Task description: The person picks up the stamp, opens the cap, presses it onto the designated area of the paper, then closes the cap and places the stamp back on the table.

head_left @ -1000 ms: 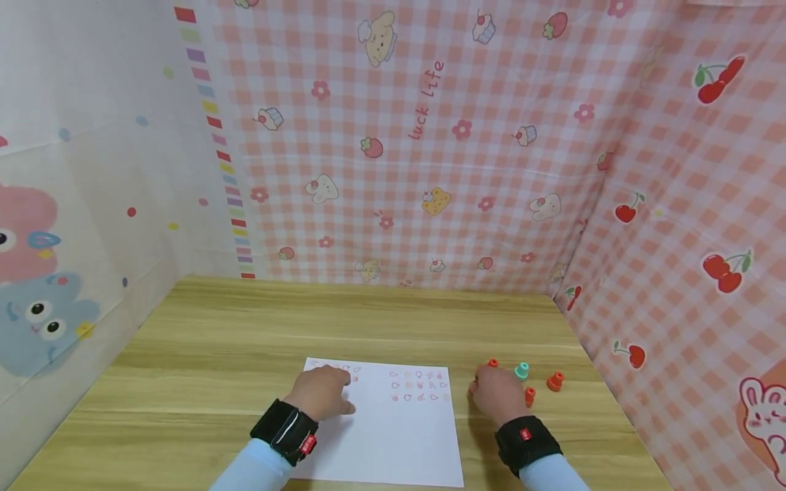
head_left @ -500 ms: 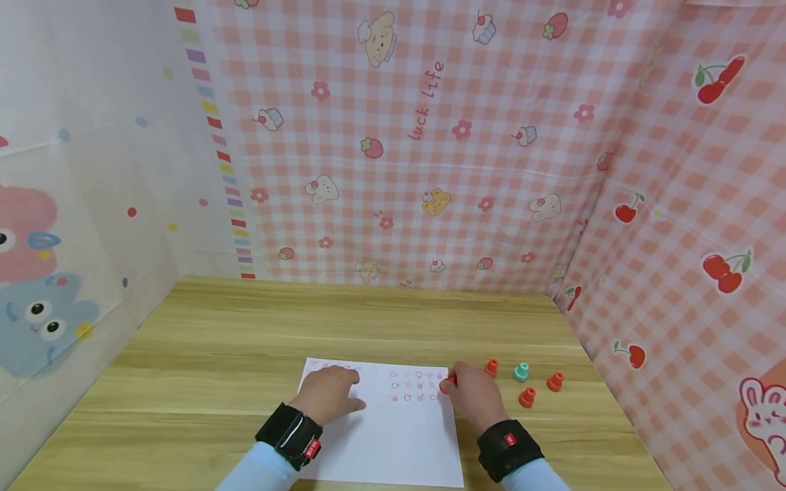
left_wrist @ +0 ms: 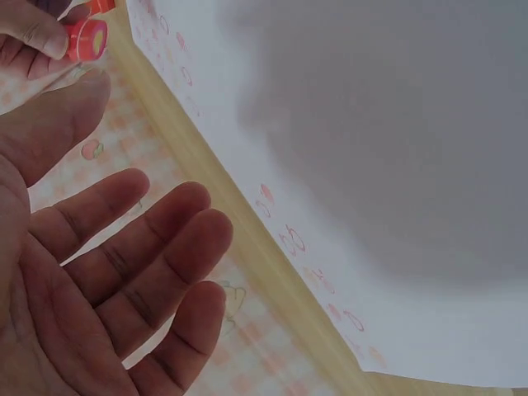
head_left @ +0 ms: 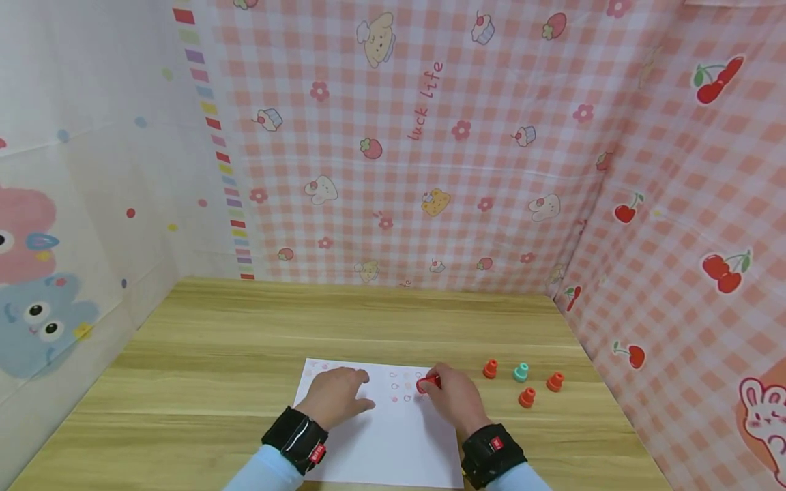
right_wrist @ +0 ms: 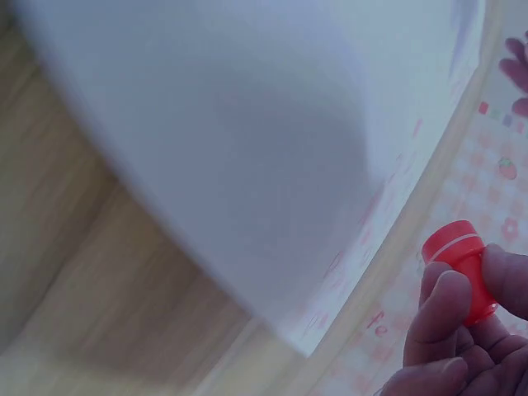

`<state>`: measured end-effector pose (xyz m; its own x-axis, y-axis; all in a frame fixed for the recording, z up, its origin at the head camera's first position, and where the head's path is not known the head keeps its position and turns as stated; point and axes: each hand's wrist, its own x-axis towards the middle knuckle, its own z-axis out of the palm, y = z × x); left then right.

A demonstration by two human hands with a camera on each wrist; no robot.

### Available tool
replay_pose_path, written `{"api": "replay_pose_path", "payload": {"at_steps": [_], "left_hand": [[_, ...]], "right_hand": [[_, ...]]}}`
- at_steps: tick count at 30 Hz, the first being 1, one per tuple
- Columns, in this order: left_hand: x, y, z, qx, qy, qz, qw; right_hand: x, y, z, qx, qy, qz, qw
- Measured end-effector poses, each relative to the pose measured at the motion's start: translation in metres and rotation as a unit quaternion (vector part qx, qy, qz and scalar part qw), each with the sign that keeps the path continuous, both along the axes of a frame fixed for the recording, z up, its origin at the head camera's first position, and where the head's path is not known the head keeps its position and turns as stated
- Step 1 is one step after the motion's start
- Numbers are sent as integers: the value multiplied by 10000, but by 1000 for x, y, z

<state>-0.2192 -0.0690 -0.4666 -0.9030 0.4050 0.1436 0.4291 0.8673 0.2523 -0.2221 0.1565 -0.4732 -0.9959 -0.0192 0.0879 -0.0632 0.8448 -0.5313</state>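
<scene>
My right hand (head_left: 459,402) pinches a red toy stamp (head_left: 424,386) between thumb and fingers, over the upper right part of a white sheet of paper (head_left: 393,450). In the right wrist view the stamp (right_wrist: 462,264) is tilted, its wide end away from the palm. The left wrist view shows its round end face (left_wrist: 100,41), pinkish with a yellow middle. Over the sheet's upper left, my left hand (head_left: 334,395) holds nothing, its fingers spread and loosely bent. Rows of small red and pink stamped marks (head_left: 395,387) lie near the sheet's top edge, partly hidden by both hands.
Right of the paper stand several more stamps: a teal one (head_left: 520,372) and red-orange ones (head_left: 490,369), (head_left: 555,382), (head_left: 527,397). The wooden table (head_left: 362,314) meets a pink checked cloth (head_left: 393,164) at the back and right.
My right hand has come left from among the stamps to above the paper, bringing the red stamp with it. My left hand has shifted slightly right, its fingers still loose.
</scene>
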Motion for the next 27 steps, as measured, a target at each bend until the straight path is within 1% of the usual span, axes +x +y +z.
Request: {"api": "replay_pose_path", "payload": {"at_steps": [5,9,11,13,18,22,27], "left_hand": [[0,2,1,55,113,-99,9999],[0,3,2,41,162,-192,9997],[0,3,2,53,186,-237,9995],[1,4,2,82,230,-279,9993],[1,5,3,199,429,-385,9981],[1,7,3,321,599,-473,9966],[0,7,3,417,732,-566,9948]], "right_hand": [[2,-10,3,-550,-125,261,9981],[5,-16,5,-1136,-328,508,9917],[6,-19,5,-1464,-407,600,9866],[6,-22,4,-1847,-538,675,9790],[3,-28,3,-2688,-986,727,9554],[2,-31,4,-3032,-1197,721,9426],[4,-36,8,-3319,-1217,791,9321]]}}
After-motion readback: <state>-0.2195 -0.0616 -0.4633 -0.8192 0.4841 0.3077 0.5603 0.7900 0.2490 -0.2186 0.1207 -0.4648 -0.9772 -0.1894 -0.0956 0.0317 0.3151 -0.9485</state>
